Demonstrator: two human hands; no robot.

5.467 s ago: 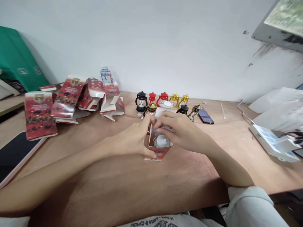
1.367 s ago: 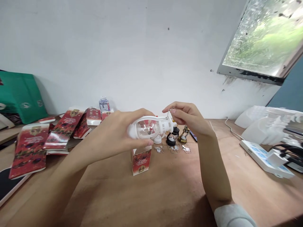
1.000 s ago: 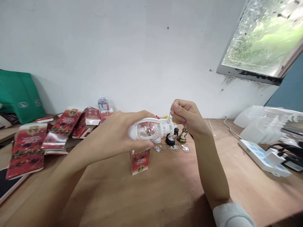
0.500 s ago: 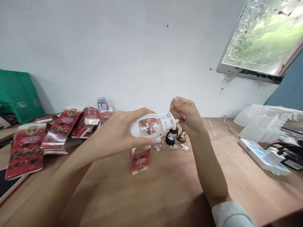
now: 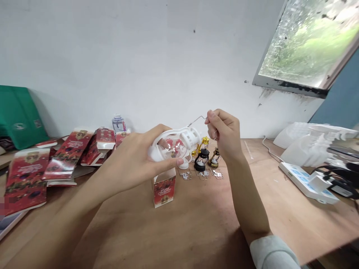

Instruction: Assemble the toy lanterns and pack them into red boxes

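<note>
A white lantern (image 5: 189, 139) with a clear globe lies tilted on its side in my left hand (image 5: 137, 160), its top pointing right. My right hand (image 5: 223, 130) pinches a thin bent wire (image 5: 198, 119), whose far end touches the lantern near its top. Below the lantern stands an open red box (image 5: 164, 190) on the wooden table (image 5: 196, 224). Behind the hands are a black lantern (image 5: 201, 160), a bronze lantern (image 5: 214, 158) and a gold lantern (image 5: 204, 144). Small wire pieces (image 5: 203, 174) lie in front of them.
Red printed boxes (image 5: 68, 153) are piled at the left beside a green bag (image 5: 21, 116). A bottle (image 5: 119, 123) stands by the wall. At the right are a white power strip (image 5: 307, 183), black cables (image 5: 340, 179) and white plastic pieces (image 5: 303, 147).
The wire now stretches out between my right hand and the lantern's top. The lantern has shifted slightly left and turned, and the gold lantern behind has come into view.
</note>
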